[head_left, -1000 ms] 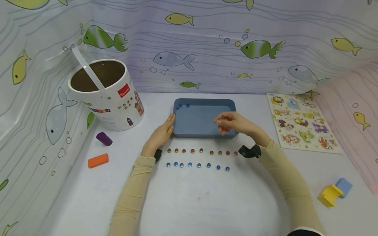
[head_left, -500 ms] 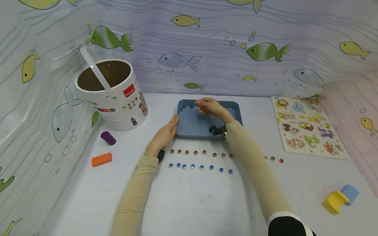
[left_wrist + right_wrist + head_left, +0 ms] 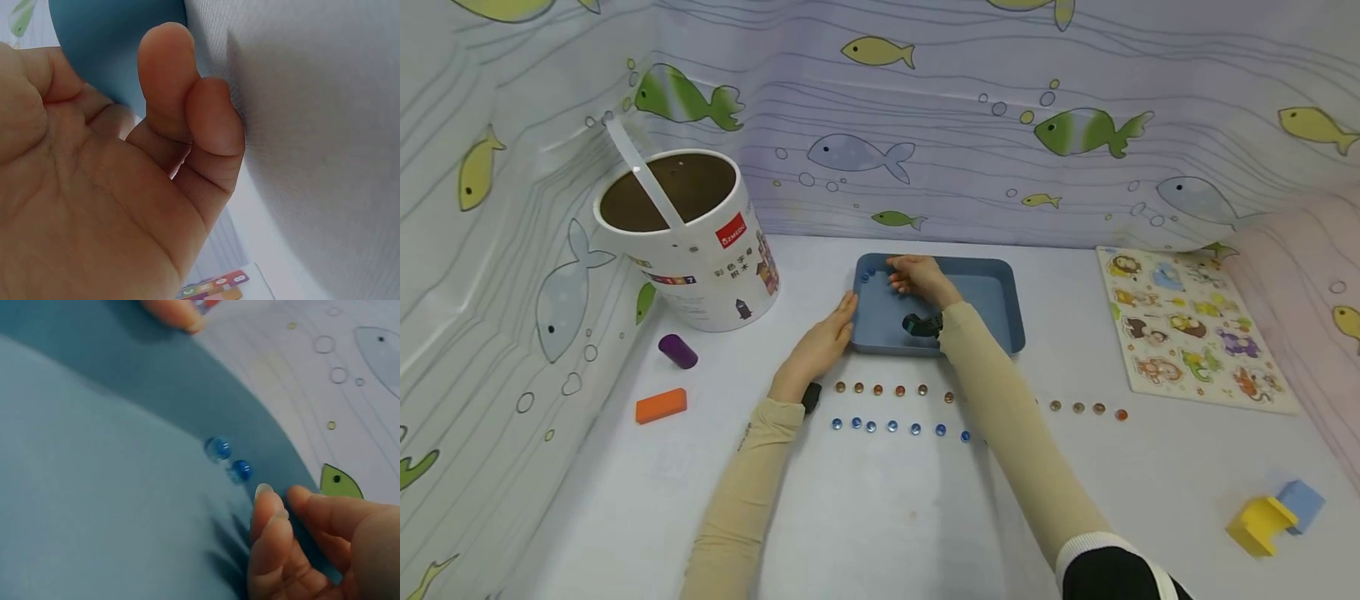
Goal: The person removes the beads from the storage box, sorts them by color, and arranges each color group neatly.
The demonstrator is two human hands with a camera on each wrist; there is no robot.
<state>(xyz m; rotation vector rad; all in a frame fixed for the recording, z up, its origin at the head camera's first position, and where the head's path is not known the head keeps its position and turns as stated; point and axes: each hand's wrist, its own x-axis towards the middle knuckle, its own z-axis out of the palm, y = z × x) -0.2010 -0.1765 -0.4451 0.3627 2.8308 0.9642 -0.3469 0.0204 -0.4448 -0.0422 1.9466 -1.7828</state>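
In the head view my left hand (image 3: 817,350) lies against the left side of a blue-grey tray (image 3: 940,350), fingers extended. The left wrist view shows its fingertips (image 3: 215,119) next to the tray's wall. My right hand (image 3: 921,279) is inside the tray near the back left, fingers bent. Two small blue glass beads (image 3: 219,449) lie by the tray wall, just beyond the right fingertips (image 3: 265,500). Whether a bead sits between those fingers is hidden. In front of the tray run a row of amber beads (image 3: 900,391) and a row of blue beads (image 3: 915,429).
A white bucket (image 3: 700,275) with a raised handle stands back left. Beside it lie a purple cylinder (image 3: 678,351) and an orange block (image 3: 661,406). To the right are an animal puzzle board (image 3: 1195,333), a yellow block (image 3: 1260,527) and a blue block (image 3: 1302,504).
My right hand has moved left across the tray to its back left corner area. A third blue bead seen there earlier is now out of sight. The left hand stays at the tray's side.
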